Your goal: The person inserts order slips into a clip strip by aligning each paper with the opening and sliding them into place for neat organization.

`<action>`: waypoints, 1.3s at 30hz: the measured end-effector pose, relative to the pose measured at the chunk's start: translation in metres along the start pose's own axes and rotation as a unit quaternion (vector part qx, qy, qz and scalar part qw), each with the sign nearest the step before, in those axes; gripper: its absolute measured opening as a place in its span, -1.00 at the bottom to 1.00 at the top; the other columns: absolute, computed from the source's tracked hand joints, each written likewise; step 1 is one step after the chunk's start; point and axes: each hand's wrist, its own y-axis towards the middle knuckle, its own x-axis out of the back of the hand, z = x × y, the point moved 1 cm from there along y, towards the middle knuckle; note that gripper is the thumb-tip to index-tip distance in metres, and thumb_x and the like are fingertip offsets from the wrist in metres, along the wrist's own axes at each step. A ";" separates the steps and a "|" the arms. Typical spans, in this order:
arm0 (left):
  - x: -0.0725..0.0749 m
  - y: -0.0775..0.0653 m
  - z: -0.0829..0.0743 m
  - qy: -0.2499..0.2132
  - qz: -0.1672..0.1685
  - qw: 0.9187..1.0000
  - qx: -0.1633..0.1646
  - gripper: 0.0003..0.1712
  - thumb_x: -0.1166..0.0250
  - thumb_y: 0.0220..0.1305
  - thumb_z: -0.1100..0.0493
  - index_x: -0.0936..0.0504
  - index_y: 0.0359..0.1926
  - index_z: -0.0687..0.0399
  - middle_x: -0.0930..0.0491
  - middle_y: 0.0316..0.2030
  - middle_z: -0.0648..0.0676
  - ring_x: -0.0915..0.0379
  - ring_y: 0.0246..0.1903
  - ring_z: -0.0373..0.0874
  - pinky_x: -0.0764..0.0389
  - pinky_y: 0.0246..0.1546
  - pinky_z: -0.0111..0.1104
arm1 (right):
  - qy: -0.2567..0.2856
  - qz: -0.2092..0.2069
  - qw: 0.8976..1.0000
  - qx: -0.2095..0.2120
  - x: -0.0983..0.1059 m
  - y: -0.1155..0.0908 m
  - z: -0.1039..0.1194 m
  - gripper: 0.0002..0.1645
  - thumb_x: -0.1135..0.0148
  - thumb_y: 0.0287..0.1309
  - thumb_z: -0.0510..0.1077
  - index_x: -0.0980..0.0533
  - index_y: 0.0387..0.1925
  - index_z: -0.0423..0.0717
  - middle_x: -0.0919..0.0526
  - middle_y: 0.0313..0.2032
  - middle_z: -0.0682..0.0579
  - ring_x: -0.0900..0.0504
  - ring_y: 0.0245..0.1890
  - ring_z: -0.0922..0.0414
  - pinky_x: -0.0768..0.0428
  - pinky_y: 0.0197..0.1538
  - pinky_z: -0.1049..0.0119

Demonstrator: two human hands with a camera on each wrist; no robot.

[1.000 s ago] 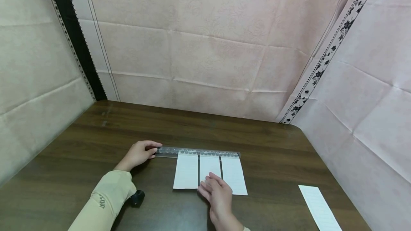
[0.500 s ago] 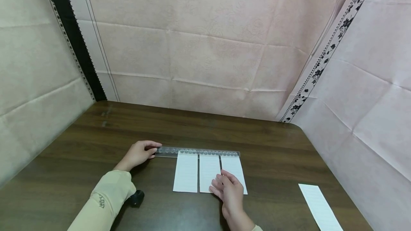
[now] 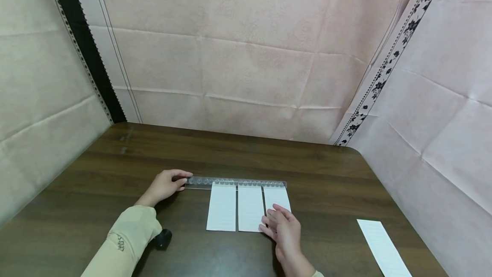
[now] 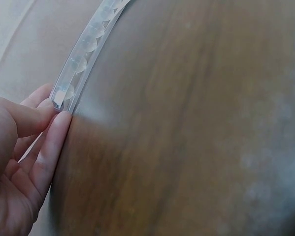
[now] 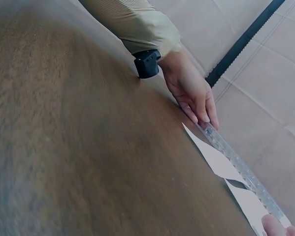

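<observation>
A clear plastic strip (image 3: 200, 182), ruler-like and lined with rounded shapes, lies across the table. My left hand (image 3: 163, 187) pinches its left end between thumb and fingers, as the left wrist view shows with the strip (image 4: 83, 61) up close. Three white ruled paper slips extend toward me from the strip: a left slip (image 3: 221, 208), a middle slip (image 3: 250, 208) and a right slip (image 3: 277, 195). Over the lower part of the right slip is my right hand (image 3: 285, 234), its fingers loosely bent. Whether its fingertips touch the paper is unclear.
Another white ruled slip (image 3: 384, 249) lies alone on the brown wooden table (image 3: 323, 208) at the right. A black camera (image 3: 163, 239) is worn at the left wrist. Pale cloth walls (image 3: 238, 72) enclose the table's back and sides.
My right hand has moved right along the slips' lower edges, from the middle slip to the right one. The left slip's lower edge now lies flatter. The left hand keeps its hold.
</observation>
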 end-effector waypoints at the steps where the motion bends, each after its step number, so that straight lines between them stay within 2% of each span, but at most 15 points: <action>1: 0.000 0.000 0.000 0.000 0.000 1.000 0.001 -0.74 -0.17 0.28 0.34 -0.63 -0.03 0.18 -0.53 -0.03 0.24 -0.51 -0.31 -0.15 -0.62 -0.32 -0.37 | 0.000 -0.002 1.000 0.000 0.001 0.001 0.001 -0.58 0.00 0.20 -0.35 -0.31 0.08 -0.49 -0.62 -0.24 -0.20 -0.66 -0.39 0.05 -0.65 -0.34 0.14; 21: -0.001 -0.001 -0.004 0.002 -0.004 1.000 0.009 -0.74 -0.18 0.27 0.34 -0.64 -0.04 0.17 -0.53 -0.04 0.23 -0.50 -0.31 -0.15 -0.61 -0.32 -0.38 | -0.003 -0.024 0.999 0.023 0.028 0.014 0.016 -0.58 0.05 0.25 -0.32 -0.29 0.11 -0.46 -0.61 -0.23 -0.19 -0.67 -0.37 0.02 -0.64 -0.31 0.15; 29: -0.001 0.000 -0.003 -0.001 -0.003 1.000 0.012 -0.74 -0.18 0.27 0.34 -0.63 -0.03 0.17 -0.53 -0.03 0.23 -0.50 -0.30 -0.14 -0.62 -0.30 -0.37 | -0.010 -0.034 0.999 0.025 0.041 0.018 0.023 -0.56 0.03 0.25 -0.33 -0.29 0.14 -0.44 -0.59 -0.15 -0.23 -0.67 -0.34 0.05 -0.64 -0.28 0.18; 39: -0.001 0.000 -0.002 0.002 -0.005 1.000 0.011 -0.74 -0.18 0.27 0.33 -0.64 -0.04 0.16 -0.53 -0.04 0.22 -0.49 -0.32 -0.15 -0.61 -0.31 -0.38 | -0.007 -0.036 0.999 0.032 0.051 0.021 0.030 -0.47 -0.18 0.15 -0.37 -0.31 0.14 -0.49 -0.64 -0.27 -0.10 -0.67 -0.34 0.09 -0.63 -0.24 0.19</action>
